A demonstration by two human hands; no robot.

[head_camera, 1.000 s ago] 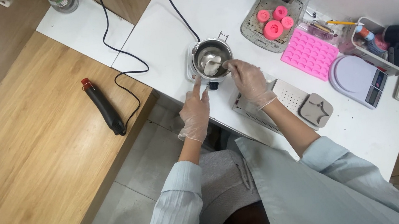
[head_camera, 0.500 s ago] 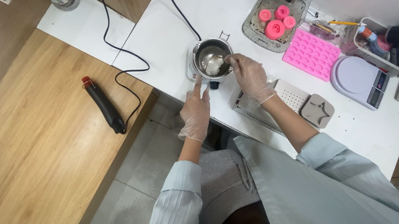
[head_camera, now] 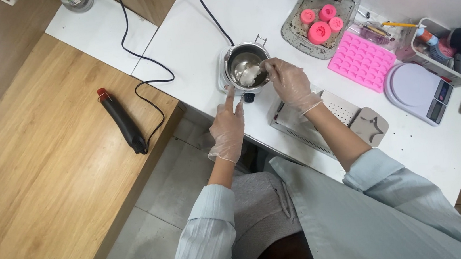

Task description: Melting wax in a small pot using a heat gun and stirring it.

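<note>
Right hand point(head_camera: 289, 82) nudged nearer pot point(head_camera: 246, 65) rim

Bright, even, soft light, faint shadows, sharp focus, slight wide-angle bending at the edges.

Metal pot point(head_camera: 246, 65) as landmark, on the table point(head_camera: 193, 42). Left of it: cable point(head_camera: 143, 61), then heat gun point(head_camera: 122, 121) on the wooden bench point(head_camera: 36, 184). Right: tray of round moulds point(head_camera: 319, 20), flat mould sheet point(head_camera: 361, 61), scale point(head_camera: 417, 85). In front, slightly right: perforated box point(head_camera: 312, 118).
</note>
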